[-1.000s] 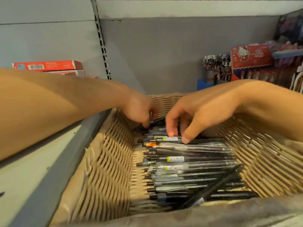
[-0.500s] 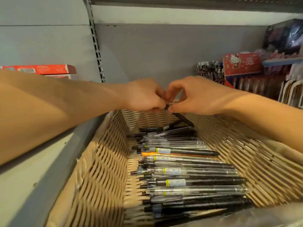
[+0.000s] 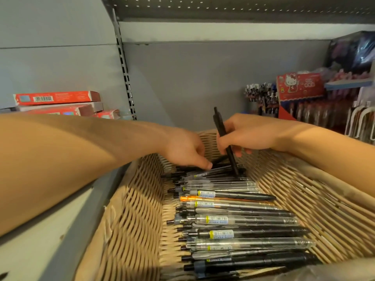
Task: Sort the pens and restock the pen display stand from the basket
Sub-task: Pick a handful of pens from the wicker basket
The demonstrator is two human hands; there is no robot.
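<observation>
A woven basket fills the lower view, with several pens lying side by side along its bottom. My right hand grips a black pen that stands nearly upright, its tip down among the pens at the far end. My left hand reaches into the basket's far end, its fingertips touching a pen in the pile. The pen display stand with clipped pens stands at the back right on the shelf.
Red boxes are stacked at the back left. A red Hello Kitty display and hanging packets crowd the right side. A grey shelf edge runs along the basket's left; another shelf hangs overhead.
My hands have parted. The right hand has raised a black pen nearly upright, and the left hand has dropped back down onto the pens at the basket's far end.
</observation>
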